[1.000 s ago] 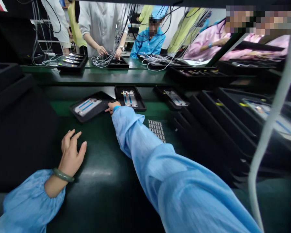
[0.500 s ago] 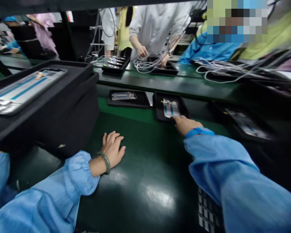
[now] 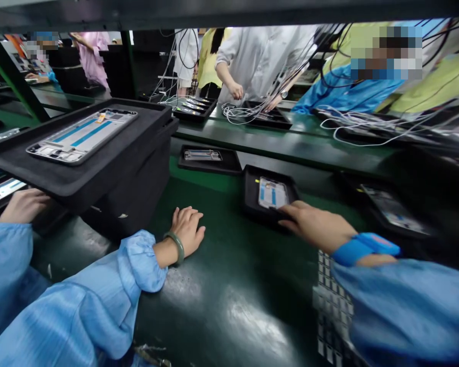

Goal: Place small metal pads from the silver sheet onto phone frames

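My right hand (image 3: 316, 225) pinches the near right edge of a shallow black tray (image 3: 252, 205). In this tray lies a phone frame (image 3: 272, 193) with blue strips, and a small yellow mark shows beside it. Flat on the dark green table mat (image 3: 214, 265) rests my left hand (image 3: 187, 232), fingers apart, holding nothing. A jade-coloured bangle (image 3: 179, 248) circles that wrist. To its left, a stack of black trays (image 3: 137, 183) carries another phone frame (image 3: 86, 135) on top, larger in view.
A neighbour's hand (image 3: 25, 205) reaches in at the left beside the stack. Further black trays with phone frames stand at the back (image 3: 229, 162) and right (image 3: 386, 239). A sheet of small rectangles (image 3: 329, 285) lies near my right sleeve. Across the bench, people work among white cables (image 3: 237, 114).
My right hand has drawn the black tray a little towards me, away from the back ledge. My left hand stays on the mat. The view has shifted, showing more of the left side.
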`<state>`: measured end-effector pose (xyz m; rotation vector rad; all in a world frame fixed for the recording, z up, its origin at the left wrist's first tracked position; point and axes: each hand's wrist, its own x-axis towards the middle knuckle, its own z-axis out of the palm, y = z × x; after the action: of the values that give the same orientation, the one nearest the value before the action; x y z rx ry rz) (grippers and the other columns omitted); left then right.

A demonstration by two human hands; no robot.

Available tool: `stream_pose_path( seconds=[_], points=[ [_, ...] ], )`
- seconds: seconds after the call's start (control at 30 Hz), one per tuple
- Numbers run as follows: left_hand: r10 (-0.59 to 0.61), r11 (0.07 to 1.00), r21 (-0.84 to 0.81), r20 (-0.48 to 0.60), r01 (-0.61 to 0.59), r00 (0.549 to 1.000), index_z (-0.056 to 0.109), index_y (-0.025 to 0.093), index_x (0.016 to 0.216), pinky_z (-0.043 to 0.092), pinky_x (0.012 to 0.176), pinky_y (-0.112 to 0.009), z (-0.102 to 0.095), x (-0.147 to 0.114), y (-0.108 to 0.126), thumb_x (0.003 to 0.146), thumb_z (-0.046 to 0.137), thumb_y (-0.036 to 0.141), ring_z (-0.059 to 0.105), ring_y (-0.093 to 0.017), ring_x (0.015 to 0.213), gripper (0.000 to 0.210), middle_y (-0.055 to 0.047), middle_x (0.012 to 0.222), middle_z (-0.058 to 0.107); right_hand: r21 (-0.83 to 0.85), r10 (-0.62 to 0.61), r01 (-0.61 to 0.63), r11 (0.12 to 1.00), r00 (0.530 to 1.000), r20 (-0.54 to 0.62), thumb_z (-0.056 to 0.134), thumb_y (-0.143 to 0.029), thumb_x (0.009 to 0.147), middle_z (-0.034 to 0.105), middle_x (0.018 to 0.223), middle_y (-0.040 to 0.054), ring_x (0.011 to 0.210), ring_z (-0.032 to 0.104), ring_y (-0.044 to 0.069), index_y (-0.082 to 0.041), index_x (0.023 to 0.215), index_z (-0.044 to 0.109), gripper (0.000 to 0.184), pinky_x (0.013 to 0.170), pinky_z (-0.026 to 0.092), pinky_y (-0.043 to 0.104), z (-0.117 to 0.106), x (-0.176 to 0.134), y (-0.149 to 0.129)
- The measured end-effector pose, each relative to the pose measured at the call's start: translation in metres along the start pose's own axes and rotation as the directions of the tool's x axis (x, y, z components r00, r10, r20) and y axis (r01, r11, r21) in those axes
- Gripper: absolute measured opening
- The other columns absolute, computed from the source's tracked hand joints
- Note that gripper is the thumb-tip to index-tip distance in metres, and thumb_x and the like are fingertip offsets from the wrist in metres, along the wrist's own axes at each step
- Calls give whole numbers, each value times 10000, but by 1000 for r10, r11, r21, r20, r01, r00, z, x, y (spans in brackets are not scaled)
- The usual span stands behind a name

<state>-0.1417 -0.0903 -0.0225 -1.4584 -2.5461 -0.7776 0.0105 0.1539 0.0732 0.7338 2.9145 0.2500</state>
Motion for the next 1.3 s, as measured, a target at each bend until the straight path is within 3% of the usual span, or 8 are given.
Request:
stream_pose_path(
  seconds=[0.23, 0.4, 0.57, 0.7, 0.8, 0.9, 1.17, 1.3],
  points=[
    [-21, 999, -29, -54, 19, 998, 526, 166, 1168, 468, 896, -459, 1, 3, -3, 875, 533, 354, 546, -220, 1068, 349, -91, 1209, 541, 102, -395, 394, 913, 919, -12, 585, -144, 799, 631, 946, 33, 513, 643, 139, -234, 934, 631, 168, 446, 475, 242, 19, -122, -74],
    [52, 993, -105, -14, -53, 999, 504, 170, 1205, 420, 958, -499, -4, 1, -3, 883, 513, 366, 497, -246, 1157, 377, -103, 1261, 513, 319, -408, 397, 861, 912, -33, 633, -150, 739, 648, 986, 8, 505, 634, 159, -282, 947, 629, 247, 430, 479, 272, 13, -204, -101],
    [237, 950, -231, 93, -210, 967, 326, 127, 1363, 299, 1093, -465, -4, -1, 4, 916, 364, 449, 302, -251, 1344, 552, -171, 1435, 340, 857, 3, 148, 493, 985, -172, 449, -363, 901, 634, 876, 49, 784, 632, 157, -220, 751, 643, 283, 691, 512, 261, 3, -236, -70],
    [364, 913, -257, 165, -316, 917, 320, 145, 1371, 258, 1102, -515, 0, 0, 11, 873, 411, 515, 280, -282, 1349, 627, -149, 1425, 370, 992, 601, -45, 116, 799, -34, 305, -533, 916, 602, 756, 62, 573, 547, 133, -186, 635, 582, 525, 485, 473, 251, 30, -243, -38],
    [411, 900, -241, 194, -363, 891, 345, 166, 1357, 280, 1089, -520, -2, -2, 14, 823, 489, 544, 322, -289, 1316, 670, -136, 1386, 417, 988, 700, -88, -125, 698, 151, 458, -595, 839, 601, 703, 21, 485, 549, 116, -194, 745, 575, 428, 423, 486, 246, 56, -242, -36],
    [444, 890, -225, 224, -397, 868, 375, 198, 1339, 303, 1085, -497, -8, -8, 16, 812, 512, 537, 339, -275, 1305, 641, -115, 1380, 424, 951, 686, -81, -300, 674, 274, 712, -469, 706, 655, 815, 20, 682, 676, 159, -189, 840, 580, 337, 649, 593, 296, 71, -240, -45],
    [571, 820, -125, 242, -559, 784, 396, 249, 1334, 171, 1108, -583, -21, -16, 52, 855, 461, 494, 323, -296, 1329, 543, -98, 1380, 445, 944, 750, -64, -325, 591, 298, 754, -411, 666, 637, 721, -9, 652, 688, 148, -161, 840, 584, 349, 614, 604, 266, 82, -243, -48],
    [779, 625, -322, 321, -711, 539, 468, 243, 1285, 189, 1136, -490, -15, -22, 104, 887, 434, 461, 331, -227, 1341, 455, -60, 1390, 461, 945, 760, -85, -315, 573, 306, 746, -424, 669, 634, 647, -18, 589, 678, 139, -159, 812, 566, 350, 588, 593, 248, 85, -243, -48]
  ],
)
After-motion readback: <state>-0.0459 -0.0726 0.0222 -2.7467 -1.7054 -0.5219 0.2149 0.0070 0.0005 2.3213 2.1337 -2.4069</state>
